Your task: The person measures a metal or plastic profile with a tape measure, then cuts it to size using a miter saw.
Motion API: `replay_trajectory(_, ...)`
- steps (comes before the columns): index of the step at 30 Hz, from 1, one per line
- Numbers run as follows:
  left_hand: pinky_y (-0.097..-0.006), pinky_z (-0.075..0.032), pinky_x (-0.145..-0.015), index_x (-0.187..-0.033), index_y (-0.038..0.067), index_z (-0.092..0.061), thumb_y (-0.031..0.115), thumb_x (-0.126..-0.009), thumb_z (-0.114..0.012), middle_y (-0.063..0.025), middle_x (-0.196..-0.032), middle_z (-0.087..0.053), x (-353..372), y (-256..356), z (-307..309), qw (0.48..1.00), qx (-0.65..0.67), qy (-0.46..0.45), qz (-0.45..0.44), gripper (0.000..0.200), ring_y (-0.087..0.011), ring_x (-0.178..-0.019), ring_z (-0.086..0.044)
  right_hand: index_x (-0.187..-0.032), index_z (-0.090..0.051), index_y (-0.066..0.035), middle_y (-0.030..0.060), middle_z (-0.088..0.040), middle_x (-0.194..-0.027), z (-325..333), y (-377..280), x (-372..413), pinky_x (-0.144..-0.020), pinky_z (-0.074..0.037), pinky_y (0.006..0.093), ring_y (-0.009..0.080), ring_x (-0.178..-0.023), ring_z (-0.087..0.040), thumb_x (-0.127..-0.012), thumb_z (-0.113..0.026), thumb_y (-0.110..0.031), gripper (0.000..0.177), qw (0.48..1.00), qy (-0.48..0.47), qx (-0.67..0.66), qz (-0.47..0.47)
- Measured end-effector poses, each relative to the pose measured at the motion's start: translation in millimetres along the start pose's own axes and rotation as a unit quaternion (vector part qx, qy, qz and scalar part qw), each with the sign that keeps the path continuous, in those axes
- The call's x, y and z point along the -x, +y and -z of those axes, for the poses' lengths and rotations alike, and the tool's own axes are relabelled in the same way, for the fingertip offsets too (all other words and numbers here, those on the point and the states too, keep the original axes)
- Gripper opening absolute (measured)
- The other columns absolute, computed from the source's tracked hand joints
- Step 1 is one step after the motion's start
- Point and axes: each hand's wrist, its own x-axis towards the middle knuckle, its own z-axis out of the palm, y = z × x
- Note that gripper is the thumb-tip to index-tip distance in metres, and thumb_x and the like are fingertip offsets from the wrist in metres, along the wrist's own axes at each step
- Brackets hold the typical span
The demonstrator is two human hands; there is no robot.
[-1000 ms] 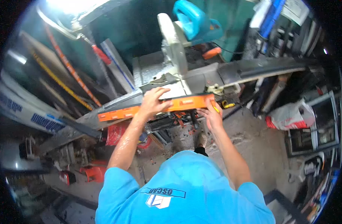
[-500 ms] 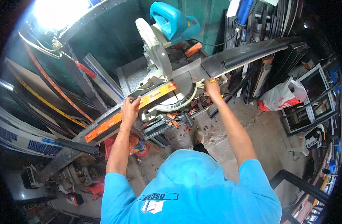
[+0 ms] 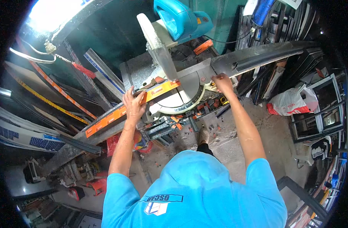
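Note:
A long metal profile [image 3: 109,120] covered in orange and yellow film lies along the fence of a mitre saw [image 3: 170,41]. Its right end reaches the round saw table [image 3: 191,89], below the raised blade guard. My left hand [image 3: 134,105] grips the profile left of the blade, fingers over its top edge. On the right side of the saw table is my right hand [image 3: 222,82], with its fingers pinched together near the pale table rim. A thin dark tip shows at those fingers, too small to name. Beneath that wrist sits a small yellow and black object [image 3: 223,100].
An orange offcut [image 3: 203,47] lies behind the saw, and several small offcuts are scattered below it. Long profiles lean at the left and back right. A white and red bag [image 3: 293,102] stands beside window frames [image 3: 318,110] on the right.
My left hand has shifted its grip, with fingers raised more over the profile. My right hand has turned, and the orange-yellow stick at its fingers no longer shows. The view has moved slightly.

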Motion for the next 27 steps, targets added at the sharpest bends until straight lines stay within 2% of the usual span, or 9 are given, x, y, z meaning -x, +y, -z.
replay_trajectory(2,-0.0566,-0.031,-0.113,-0.127,0.029,-0.069,0.013,-0.066,-0.087,-0.0158,-0.148,-0.043,-12,11,4,0.999,-0.011,-0.051,-0.001,0.065,-0.0377,-0.135,-0.042,-0.106,-0.069,-0.001,0.0155,-0.073,-0.079,-2,8,-6,-0.078,-0.056,0.0399,0.032,-0.08,-0.074,-0.08,-0.075,-0.052,0.058,0.998,0.055,0.013,0.041)
replay_trajectory(4,-0.0602,-0.027,-0.117,-0.129,0.03,-0.068,0.017,-0.065,-0.09,-0.0149,-0.155,-0.04,-19,10,-4,0.992,-0.019,-0.121,-0.004,0.069,-0.0364,-0.141,-0.039,-0.105,-0.07,-0.001,0.0165,-0.073,-0.081,-4,19,-16,-0.078,-0.055,0.0398,0.033,-0.083,-0.074,-0.08,-0.075,-0.05,0.056,0.996,0.066,0.005,0.062)
replay_trajectory(7,-0.0598,-0.027,-0.117,-0.132,0.032,-0.067,0.016,-0.065,-0.09,-0.0137,-0.151,-0.045,-17,3,-16,0.991,-0.013,-0.136,0.017,0.073,-0.0343,-0.138,-0.043,-0.101,-0.071,-0.001,0.018,-0.073,-0.084,2,16,-16,-0.078,-0.054,0.0397,0.0337,-0.086,-0.073,-0.08,-0.075,-0.046,0.05,0.993,0.054,-0.03,0.103)
replay_trajectory(11,-0.0543,-0.032,-0.115,-0.134,0.026,-0.067,0.009,-0.064,-0.087,-0.014,-0.147,-0.05,-15,-2,-12,0.994,-0.012,-0.107,-0.027,0.075,-0.0345,-0.135,-0.046,-0.093,-0.072,-0.003,0.0185,-0.072,-0.084,11,8,-3,-0.075,-0.053,0.0405,0.0323,-0.084,-0.072,-0.082,-0.073,-0.039,0.038,0.986,0.027,-0.085,0.141)
replay_trajectory(15,-0.049,-0.036,-0.111,-0.132,0.024,-0.068,0.005,-0.063,-0.084,-0.0146,-0.145,-0.051,-11,-5,-9,0.994,0.016,-0.111,-0.003,0.074,-0.0362,-0.132,-0.047,-0.096,-0.07,-0.003,0.0223,-0.071,-0.089,4,18,-3,-0.078,-0.053,0.0472,0.0423,-0.088,-0.068,-0.087,-0.065,-0.034,0.032,0.98,0.056,0.032,0.186)
replay_trajectory(16,-0.049,-0.036,-0.111,-0.132,0.024,-0.068,0.005,-0.063,-0.084,-0.0146,-0.145,-0.051,-10,-5,-9,0.993,0.016,-0.113,-0.005,0.074,-0.0362,-0.132,-0.047,-0.098,-0.069,-0.004,0.0239,-0.07,-0.093,3,21,-4,-0.081,-0.052,0.0499,0.0466,-0.093,-0.065,-0.09,-0.06,-0.034,0.032,0.987,0.047,0.016,0.154)
replay_trajectory(19,-0.0488,-0.037,-0.111,-0.132,0.023,-0.068,0.005,-0.064,-0.084,-0.0157,-0.144,-0.051,-11,-2,-13,0.994,0.009,-0.111,0.005,0.072,-0.0361,-0.13,-0.048,-0.099,-0.069,-0.006,0.0247,-0.07,-0.093,1,20,-2,-0.08,-0.052,0.0512,0.0471,-0.095,-0.065,-0.09,-0.058,-0.036,0.034,0.986,0.064,-0.026,0.152)
replay_trajectory(23,-0.0475,-0.038,-0.111,-0.134,0.021,-0.068,0.006,-0.067,-0.083,-0.018,-0.142,-0.051,-12,-2,-10,0.993,0.005,-0.121,0.008,0.071,-0.0369,-0.13,-0.048,-0.102,-0.068,-0.006,0.0265,-0.069,-0.094,2,9,-5,-0.079,-0.052,0.0542,0.0489,-0.094,-0.065,-0.091,-0.058,-0.037,0.034,0.976,0.104,0.027,0.189)
replay_trajectory(27,-0.0455,-0.042,-0.109,-0.135,0.022,-0.067,0.004,-0.068,-0.083,-0.0193,-0.139,-0.051,-9,0,-14,0.994,0.0,-0.113,0.007,0.071,-0.0378,-0.127,-0.049,-0.103,-0.07,-0.008,0.024,-0.071,-0.095,-6,15,-14,-0.08,-0.053,0.0538,0.0461,-0.092,-0.067,-0.091,-0.063,-0.036,0.032,0.967,0.033,0.162,0.191)
